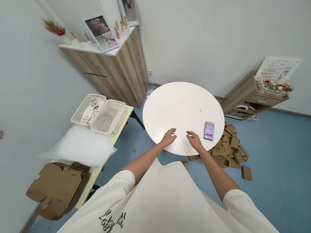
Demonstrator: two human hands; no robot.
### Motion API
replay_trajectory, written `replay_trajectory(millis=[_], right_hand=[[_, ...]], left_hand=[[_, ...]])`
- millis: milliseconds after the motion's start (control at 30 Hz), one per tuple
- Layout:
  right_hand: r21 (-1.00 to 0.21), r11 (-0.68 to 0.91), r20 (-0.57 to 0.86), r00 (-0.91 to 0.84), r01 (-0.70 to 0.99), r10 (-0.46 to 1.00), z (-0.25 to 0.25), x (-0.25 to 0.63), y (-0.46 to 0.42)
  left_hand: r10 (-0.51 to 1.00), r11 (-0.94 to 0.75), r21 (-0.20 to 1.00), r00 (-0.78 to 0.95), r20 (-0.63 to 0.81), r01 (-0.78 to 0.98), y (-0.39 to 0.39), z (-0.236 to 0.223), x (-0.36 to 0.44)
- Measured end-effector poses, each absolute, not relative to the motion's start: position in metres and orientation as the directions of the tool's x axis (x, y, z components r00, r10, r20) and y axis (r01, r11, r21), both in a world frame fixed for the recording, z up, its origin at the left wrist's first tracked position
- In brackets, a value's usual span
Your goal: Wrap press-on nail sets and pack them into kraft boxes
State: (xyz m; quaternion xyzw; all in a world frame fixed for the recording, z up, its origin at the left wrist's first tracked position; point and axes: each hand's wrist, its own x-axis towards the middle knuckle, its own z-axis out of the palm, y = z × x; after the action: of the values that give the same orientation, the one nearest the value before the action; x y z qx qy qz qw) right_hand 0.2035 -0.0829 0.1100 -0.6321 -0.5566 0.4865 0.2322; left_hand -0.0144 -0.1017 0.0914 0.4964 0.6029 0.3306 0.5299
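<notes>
My left hand (pixel 169 136) is over the near part of a round white table (pixel 179 100), fingers apart and holding nothing. Facing it across a small gap, my right hand (pixel 194 140) is also open, its fingers slightly curled with nothing in them. Whether either hand touches the tabletop I cannot tell. A phone (pixel 209 131) with a lit, blurred screen lies on the table just right of my right hand. Farther back on the tabletop is a small dark sliver (pixel 200 110).
At left, a pale yellow table (pixel 120 125) bears two white baskets (pixel 109 117), white wrapping sheets (pixel 82 143) and flat cardboard boxes (pixel 58 184). Many small brown boxes (pixel 229 149) lie piled on the floor at right. Wooden cabinets (pixel 134 65) stand against the wall.
</notes>
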Motion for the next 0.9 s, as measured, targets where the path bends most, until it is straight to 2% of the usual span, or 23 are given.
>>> replay_trajectory(millis=[167, 367, 633, 900], right_hand=[[-0.839, -0.225, -0.358, -0.192, 0.495, 0.914, 0.111, 0.110, -0.095], [-0.853, -0.145, -0.344, -0.329, 0.502, 0.880, 0.112, 0.032, -0.096], [-0.869, 0.001, -0.282, -0.495, 0.495, 0.822, 0.120, -0.008, -0.057], [-0.909, 0.071, -0.226, -0.629, 0.411, 0.744, 0.106, -0.051, -0.040]], left_hand=[[0.946, 0.322, 0.923, -0.040, -0.321, 0.211, -0.127, 0.080, -0.098], [0.935, 0.341, 0.927, -0.158, -0.318, 0.156, -0.146, 0.087, -0.164], [0.912, 0.300, 0.947, -0.325, -0.250, 0.116, -0.150, 0.094, -0.196], [0.846, 0.361, 0.916, -0.475, -0.243, 0.174, -0.159, 0.094, -0.216]])
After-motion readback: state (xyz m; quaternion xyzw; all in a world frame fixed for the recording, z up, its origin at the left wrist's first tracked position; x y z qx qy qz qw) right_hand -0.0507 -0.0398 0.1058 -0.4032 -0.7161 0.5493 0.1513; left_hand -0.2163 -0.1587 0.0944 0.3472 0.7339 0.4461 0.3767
